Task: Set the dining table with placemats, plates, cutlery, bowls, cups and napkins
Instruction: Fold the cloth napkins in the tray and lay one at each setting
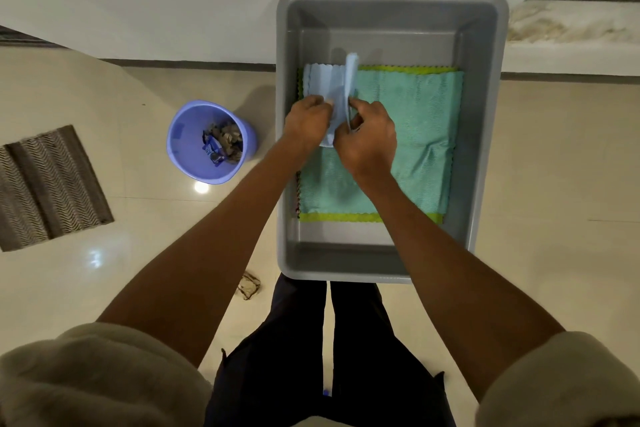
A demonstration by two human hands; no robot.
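A grey plastic tub (485, 135) stands on the floor in front of me. Inside it lies a teal cloth (415, 135) on top of a lime-green cloth (346, 217) whose scalloped edges show at the near and far sides. Both my hands are inside the tub, over the left part of the teal cloth. My left hand (306, 123) and my right hand (369, 139) both pinch a small light-blue cloth (327, 83). One fold of it stands upright between my hands, and the rest lies flat toward the tub's far left corner.
A purple bin (194, 142) holding wrappers stands on the tiled floor left of the tub. A striped grey doormat (48, 187) lies at the far left. A small scrap (248, 285) sits near my feet. A white wall runs behind the tub.
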